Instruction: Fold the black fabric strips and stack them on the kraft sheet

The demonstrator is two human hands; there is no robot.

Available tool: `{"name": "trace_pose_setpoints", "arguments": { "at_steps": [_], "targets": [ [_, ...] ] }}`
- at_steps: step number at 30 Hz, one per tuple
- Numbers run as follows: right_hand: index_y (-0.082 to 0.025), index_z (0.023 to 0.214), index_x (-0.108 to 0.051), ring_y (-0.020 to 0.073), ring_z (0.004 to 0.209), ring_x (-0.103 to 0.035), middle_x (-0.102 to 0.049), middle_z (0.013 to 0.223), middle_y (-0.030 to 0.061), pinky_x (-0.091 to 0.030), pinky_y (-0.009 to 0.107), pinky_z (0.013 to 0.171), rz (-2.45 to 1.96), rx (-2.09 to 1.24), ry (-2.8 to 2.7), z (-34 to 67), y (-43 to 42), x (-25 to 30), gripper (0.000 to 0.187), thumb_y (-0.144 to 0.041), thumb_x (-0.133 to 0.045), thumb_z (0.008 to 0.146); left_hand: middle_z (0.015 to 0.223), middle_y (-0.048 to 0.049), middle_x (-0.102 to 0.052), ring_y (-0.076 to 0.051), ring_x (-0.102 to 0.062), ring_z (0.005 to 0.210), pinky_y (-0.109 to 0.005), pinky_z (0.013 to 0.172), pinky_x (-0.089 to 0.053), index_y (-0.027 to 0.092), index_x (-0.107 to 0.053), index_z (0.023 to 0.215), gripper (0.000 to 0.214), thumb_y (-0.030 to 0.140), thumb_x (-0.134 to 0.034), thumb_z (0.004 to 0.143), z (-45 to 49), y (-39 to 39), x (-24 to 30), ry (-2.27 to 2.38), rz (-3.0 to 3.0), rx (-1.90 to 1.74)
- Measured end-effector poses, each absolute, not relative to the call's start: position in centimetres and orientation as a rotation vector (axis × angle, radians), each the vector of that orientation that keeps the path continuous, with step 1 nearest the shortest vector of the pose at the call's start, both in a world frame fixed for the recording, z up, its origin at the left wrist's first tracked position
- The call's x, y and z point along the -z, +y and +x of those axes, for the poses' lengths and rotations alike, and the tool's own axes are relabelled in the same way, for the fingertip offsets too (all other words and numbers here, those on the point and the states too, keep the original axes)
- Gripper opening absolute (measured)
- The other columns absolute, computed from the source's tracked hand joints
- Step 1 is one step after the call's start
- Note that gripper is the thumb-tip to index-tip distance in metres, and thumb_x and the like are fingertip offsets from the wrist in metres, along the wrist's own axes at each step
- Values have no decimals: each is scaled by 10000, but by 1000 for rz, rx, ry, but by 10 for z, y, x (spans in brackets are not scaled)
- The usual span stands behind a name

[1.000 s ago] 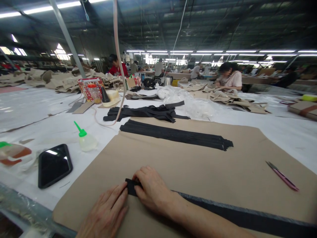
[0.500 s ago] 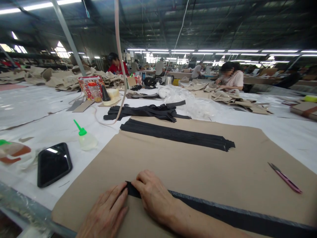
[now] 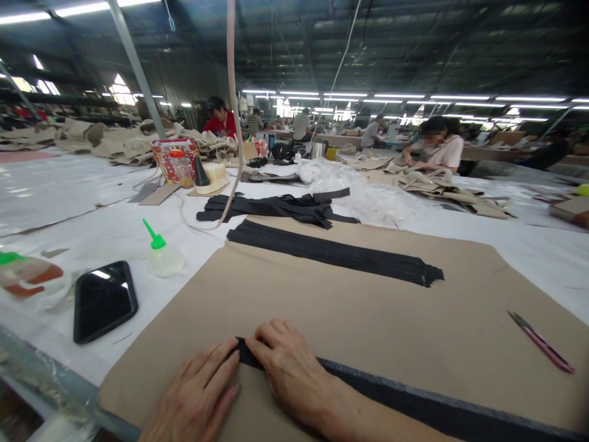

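A long black fabric strip (image 3: 414, 402) lies along the near edge of a brown cardboard sheet (image 3: 359, 313). My right hand (image 3: 285, 365) rests on the strip's left end with its fingers curled down, pressing it flat. My left hand (image 3: 197, 396) lies flat just left of it, fingers stretched, the fingertips touching the strip's end. Farther back on the cardboard is a neat stack of black strips (image 3: 335, 253), and behind that a loose pile of black strips (image 3: 280, 207).
A black phone (image 3: 105, 299), a green-capped glue bottle (image 3: 161, 253) and a plastic bag (image 3: 27, 279) lie at the left on the white table. Pink-handled snips (image 3: 543, 342) lie at the right. A hose (image 3: 232, 110) hangs down. Other people work at far tables.
The strip's folded end under my right fingers now lies flat. Both hands have stayed at the same spot, and the view has shifted slightly.
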State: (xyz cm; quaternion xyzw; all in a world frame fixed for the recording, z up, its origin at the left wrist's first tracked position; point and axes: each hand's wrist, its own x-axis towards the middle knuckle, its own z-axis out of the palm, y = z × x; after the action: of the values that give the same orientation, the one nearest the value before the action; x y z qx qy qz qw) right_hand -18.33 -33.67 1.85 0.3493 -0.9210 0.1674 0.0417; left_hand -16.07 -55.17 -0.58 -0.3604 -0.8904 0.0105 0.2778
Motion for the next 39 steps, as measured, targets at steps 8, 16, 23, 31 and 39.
{"name": "trace_pose_setpoints", "arguments": {
  "at_steps": [8,16,23,31,39],
  "targets": [
    [-235,1203,-488,190,912,-428,-540,1030,39,-334,336,824,1103,-470,-2857,-182,-336,-25,325,-116,-445,904,1236,3,-613,-159,-581,1084,-240,901,-486,234,-552,1203,401,413,-547,844,-161,-554,3,-2438,-946,47],
    [-268,1279,-429,225,942,-420,-525,1064,58,-334,393,835,1098,-438,-2887,-182,-339,-30,405,-142,-420,894,1223,-37,-599,-178,-607,1057,-250,845,-540,291,-571,1190,383,440,-547,838,-160,-561,6,-2476,-866,96],
    [-277,1331,-383,250,1034,-409,-506,1135,72,-323,451,925,1116,-405,-2881,-182,-343,-32,496,-108,-412,865,1283,-16,-569,-159,-560,1127,-225,943,-472,262,-563,1196,377,391,-557,842,-160,-563,5,-2449,-953,100],
    [-170,1125,-478,214,940,-464,-538,1035,69,-381,354,891,995,-449,-2890,-183,-327,-30,328,-103,-481,804,1317,-33,-556,-156,-537,1170,-246,939,-479,204,-509,1228,387,320,-516,859,-168,-555,-6,-2477,-1052,-16],
    [-172,884,-530,146,810,-476,-552,879,20,-378,227,749,1228,-365,-2764,-188,-307,-31,100,-108,-458,914,1211,-25,-628,-142,-585,1089,-236,909,-499,222,-489,1229,368,326,-501,876,-173,-553,-10,-2545,-1075,48]
  ]
}}
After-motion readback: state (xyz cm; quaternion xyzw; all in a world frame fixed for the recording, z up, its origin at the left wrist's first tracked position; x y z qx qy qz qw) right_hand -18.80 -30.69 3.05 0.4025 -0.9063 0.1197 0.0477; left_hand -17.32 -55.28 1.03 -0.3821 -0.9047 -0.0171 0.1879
